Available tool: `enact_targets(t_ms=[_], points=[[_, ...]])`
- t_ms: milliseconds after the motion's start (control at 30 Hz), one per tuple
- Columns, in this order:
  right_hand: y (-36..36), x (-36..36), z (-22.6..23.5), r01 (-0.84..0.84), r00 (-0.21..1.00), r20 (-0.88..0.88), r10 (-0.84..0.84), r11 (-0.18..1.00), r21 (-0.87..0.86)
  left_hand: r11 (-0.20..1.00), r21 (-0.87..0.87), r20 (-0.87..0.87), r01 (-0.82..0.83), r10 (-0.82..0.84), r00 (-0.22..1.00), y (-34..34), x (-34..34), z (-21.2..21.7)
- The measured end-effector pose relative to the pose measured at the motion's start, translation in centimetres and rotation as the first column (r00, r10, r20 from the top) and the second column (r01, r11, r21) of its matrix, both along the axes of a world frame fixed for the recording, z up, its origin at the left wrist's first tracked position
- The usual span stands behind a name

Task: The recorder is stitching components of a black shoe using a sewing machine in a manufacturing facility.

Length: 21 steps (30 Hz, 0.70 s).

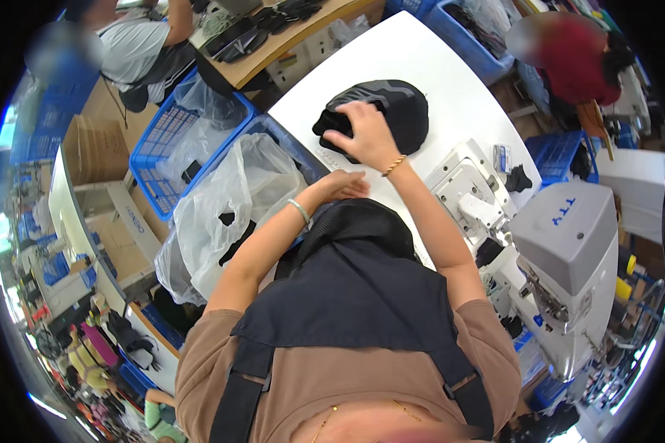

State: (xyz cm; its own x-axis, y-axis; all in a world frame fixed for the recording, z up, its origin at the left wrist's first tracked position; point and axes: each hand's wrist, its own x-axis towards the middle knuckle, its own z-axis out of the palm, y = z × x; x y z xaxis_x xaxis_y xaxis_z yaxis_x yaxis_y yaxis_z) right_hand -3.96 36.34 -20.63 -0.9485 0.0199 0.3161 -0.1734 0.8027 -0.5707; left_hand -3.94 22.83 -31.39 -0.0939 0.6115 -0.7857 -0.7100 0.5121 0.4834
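Note:
A stack of black fabric pieces [391, 107] with grey stripes lies on the white worktable [428, 52]. My right hand [362, 133] rests on top of the stack's near edge, fingers bent onto the fabric. My left hand [343, 184] sits lower at the table's near edge, fingers together and flat, touching a black mesh piece [355, 221] that hangs over my lap. Whether the left hand grips the mesh is hidden.
A white sewing machine [561, 251] stands at the right. Blue crates [170, 140] lined with clear plastic bags [229, 199] holding black pieces stand at the left. Other people sit at the far left and far right. A wooden bench [288, 37] carries black parts.

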Motion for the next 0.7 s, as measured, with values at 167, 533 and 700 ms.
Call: enact_targets(t_ms=[167,533,700], points=[[0.6,0.3,-4.8,-0.099,0.995,0.033,0.094,0.920,0.379,0.982,-0.019,-0.300,-0.187,0.173,0.938,-7.8,2.6,3.9],[11.3,1.9,-3.1,-0.039,0.999,-0.003,0.046,0.875,0.483,0.775,-0.205,-0.844,-0.598,0.169,0.509,-35.5,3.9,1.5],[-2.8,0.6,-1.5,-0.270,0.962,-0.032,0.270,0.962,-0.029,0.783,0.027,-0.885,-0.622,0.308,0.350,-37.3,1.5,1.8]])
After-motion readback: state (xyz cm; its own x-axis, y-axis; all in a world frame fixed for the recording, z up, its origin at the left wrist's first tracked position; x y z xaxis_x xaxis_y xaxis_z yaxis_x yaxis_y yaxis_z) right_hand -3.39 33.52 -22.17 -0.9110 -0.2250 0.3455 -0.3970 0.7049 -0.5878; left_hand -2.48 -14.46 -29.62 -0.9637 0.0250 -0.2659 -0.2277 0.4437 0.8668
